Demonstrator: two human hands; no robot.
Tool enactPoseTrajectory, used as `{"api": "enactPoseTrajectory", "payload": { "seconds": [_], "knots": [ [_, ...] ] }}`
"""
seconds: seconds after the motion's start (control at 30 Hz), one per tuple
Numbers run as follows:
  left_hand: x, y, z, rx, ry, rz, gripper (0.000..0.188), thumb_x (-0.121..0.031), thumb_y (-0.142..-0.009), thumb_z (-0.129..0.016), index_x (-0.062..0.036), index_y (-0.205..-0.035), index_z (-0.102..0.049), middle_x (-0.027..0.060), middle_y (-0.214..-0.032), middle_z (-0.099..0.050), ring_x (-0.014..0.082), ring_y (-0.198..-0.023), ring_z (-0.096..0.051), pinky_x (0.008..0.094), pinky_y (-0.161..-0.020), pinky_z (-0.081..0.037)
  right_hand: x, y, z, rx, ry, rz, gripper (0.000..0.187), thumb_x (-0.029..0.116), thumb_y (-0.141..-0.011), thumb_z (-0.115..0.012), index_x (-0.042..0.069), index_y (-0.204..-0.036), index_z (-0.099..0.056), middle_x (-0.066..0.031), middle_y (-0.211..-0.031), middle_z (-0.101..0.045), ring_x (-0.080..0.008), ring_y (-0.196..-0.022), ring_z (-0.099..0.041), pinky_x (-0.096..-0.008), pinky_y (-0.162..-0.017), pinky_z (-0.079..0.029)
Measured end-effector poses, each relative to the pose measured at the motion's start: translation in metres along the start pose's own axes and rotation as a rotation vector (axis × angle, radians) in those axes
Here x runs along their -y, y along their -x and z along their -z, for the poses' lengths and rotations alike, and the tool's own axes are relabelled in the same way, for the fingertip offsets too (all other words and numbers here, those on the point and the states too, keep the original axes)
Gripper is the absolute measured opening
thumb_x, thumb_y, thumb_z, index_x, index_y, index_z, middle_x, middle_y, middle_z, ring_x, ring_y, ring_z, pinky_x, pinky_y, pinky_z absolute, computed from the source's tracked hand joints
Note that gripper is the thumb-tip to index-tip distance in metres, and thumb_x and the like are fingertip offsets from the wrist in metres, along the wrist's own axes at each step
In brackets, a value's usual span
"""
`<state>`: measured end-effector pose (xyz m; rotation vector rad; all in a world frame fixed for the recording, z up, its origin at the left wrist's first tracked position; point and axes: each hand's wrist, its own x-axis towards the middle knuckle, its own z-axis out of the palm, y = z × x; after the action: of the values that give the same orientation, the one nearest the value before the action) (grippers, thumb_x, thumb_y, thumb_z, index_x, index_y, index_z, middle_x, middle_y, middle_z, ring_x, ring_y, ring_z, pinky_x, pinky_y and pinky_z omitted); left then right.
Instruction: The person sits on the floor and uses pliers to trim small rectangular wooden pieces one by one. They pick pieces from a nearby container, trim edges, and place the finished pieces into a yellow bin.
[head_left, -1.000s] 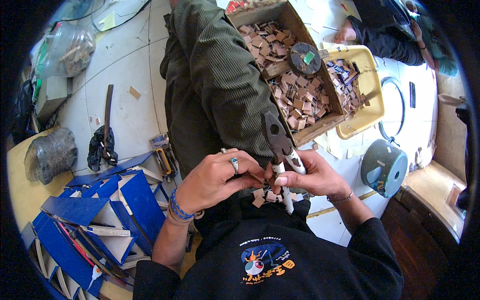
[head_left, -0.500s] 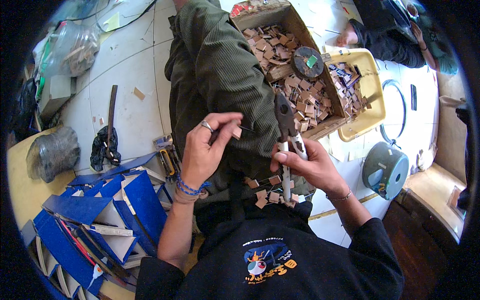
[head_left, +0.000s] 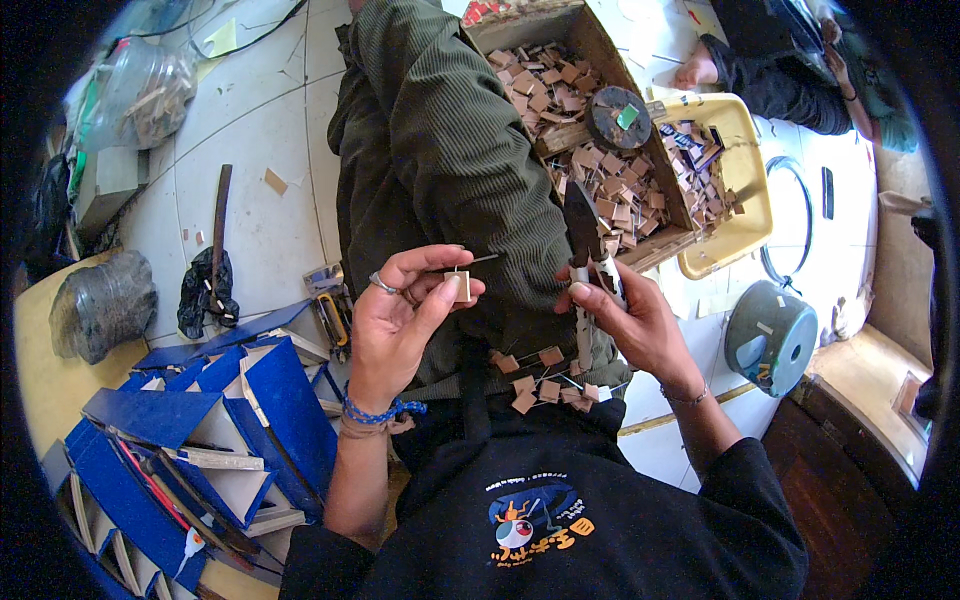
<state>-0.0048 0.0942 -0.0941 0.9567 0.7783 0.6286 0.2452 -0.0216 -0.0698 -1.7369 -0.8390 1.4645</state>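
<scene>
Both hands are up over the lap, a little apart. Left hand (head_left: 405, 320) pinches a tiny tan square (head_left: 461, 286) between thumb and finger, with a thin wire (head_left: 470, 262) poking out of it. Right hand (head_left: 635, 325) is wrapped tight around the handles of the pliers (head_left: 585, 240), which point up; I cannot tell if their tips are shut. The biggest thing nearby is the green trouser leg (head_left: 440, 150) stretched out in front. Next to it sits a cardboard box (head_left: 610, 60) full of the same small tan pieces, touching a yellow tray (head_left: 750, 170). Blue folded boxes (head_left: 190, 430) lie to the left. More little squares (head_left: 535, 385) rest on the lap. The square looks very light and stiff, easy to drop, so I think holding its flat sides is best. The floor is white tiles (head_left: 260, 120), with bits lying about.
</scene>
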Motion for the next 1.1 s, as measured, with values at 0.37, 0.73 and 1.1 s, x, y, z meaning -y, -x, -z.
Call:
{"api": "enactPoseTrajectory", "payload": {
  "seconds": [0.37, 0.73, 1.1],
  "knots": [
    [-0.029, 0.007, -0.025, 0.126, 0.037, -0.031, 0.043, 0.001, -0.098, -0.070, 0.0057, -0.139, -0.058, 0.0170, -0.131, -0.068, 0.0262, -0.120, -0.069, 0.0339, -0.098, -0.059, -0.006, 0.005, 0.003, -0.119, 0.447, 0.414, 0.048, 0.008, -0.092, -0.077, 0.012, -0.138, -0.063, -0.0176, -0.106, -0.075, -0.0322, -0.085, -0.073, -0.0384, -0.071, -0.056],
    [-0.032, 0.001, -0.042, -0.018, 0.118, -0.020, 0.027, -0.016, -0.107, -0.063, 0.0019, -0.127, -0.057, 0.0229, -0.115, -0.074, 0.0269, -0.097, -0.077, 0.0318, -0.079, -0.064, 0.004, 0.002, 0.008, -0.218, 0.619, 0.514, 0.055, 0.002, -0.089, -0.077, 0.012, -0.141, -0.064, -0.0143, -0.115, -0.074, -0.0309, -0.091, -0.074, -0.0394, -0.074, -0.058],
    [-0.033, 0.000, -0.048, -0.031, 0.166, -0.067, 0.019, -0.005, -0.103, -0.067, 0.0005, -0.117, -0.057, 0.0274, -0.113, -0.073, 0.0265, -0.094, -0.078, 0.0312, -0.077, -0.065, -0.001, 0.005, 0.010, -0.169, 0.648, 0.498, 0.082, -0.004, -0.075, -0.076, 0.020, -0.150, -0.056, -0.0140, -0.116, -0.071, -0.0360, -0.097, -0.071, -0.0441, -0.081, -0.059]
  ]
}}
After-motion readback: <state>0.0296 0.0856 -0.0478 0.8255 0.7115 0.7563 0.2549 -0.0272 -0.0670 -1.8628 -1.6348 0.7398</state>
